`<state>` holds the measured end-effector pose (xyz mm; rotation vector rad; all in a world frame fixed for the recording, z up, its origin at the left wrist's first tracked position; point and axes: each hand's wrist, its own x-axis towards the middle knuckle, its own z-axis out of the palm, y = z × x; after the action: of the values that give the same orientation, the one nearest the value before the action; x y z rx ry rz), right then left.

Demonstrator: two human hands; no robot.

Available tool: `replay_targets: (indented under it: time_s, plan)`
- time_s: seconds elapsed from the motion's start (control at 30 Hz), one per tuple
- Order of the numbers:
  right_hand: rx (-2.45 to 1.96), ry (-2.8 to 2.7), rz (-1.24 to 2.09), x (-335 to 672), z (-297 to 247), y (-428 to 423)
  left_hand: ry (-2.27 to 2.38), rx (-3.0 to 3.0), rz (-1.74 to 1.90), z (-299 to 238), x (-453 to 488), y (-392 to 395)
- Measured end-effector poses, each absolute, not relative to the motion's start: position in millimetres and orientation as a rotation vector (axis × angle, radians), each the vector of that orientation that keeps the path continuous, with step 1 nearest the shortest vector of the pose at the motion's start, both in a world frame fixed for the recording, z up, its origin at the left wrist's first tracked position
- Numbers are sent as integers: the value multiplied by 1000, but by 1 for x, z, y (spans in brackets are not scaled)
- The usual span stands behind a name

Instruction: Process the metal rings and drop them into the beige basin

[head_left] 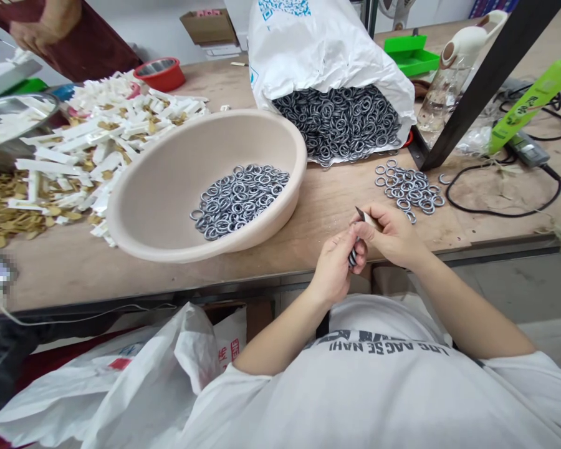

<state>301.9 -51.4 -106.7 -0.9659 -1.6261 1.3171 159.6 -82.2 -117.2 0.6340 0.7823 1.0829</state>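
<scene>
My left hand [339,262] is closed around several dark grey rings [352,257], which peek out between its fingers. Touching it, my right hand [393,234] grips a small knife [367,218] with a pale handle and a dark pointed blade. Both hands meet just above the table's front edge. Loose grey rings [411,187] lie in a small pile beyond my right hand. To the left stands a beige basin [144,199] with many rings [243,196] at its bottom.
A white sack [308,50] lies open at the back, full of rings. White and tan pieces [88,149] are heaped at left, near a red bowl [161,73]. A black post [486,87], a jug [449,75] and a black cable [500,215] occupy the right. Another person's hand [32,34] shows top left.
</scene>
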Motion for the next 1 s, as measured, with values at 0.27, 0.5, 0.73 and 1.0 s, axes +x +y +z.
replay_targets:
  time_s: [0.27,0.5,0.73,1.0]
  plan:
    - [-992,-1681,1294,303,-108,-51,788,682,1143,-118,161,-81]
    - [-1063,-1964,678,315,-106,-63,807,739,1167,-115,158,-77]
    - [-1046,-2191,499,314,-97,-73,833,729,1186,-118,162,-76]
    - [-1290,-2014,550,326,-117,-47,729,852,1049,-116,161,-89]
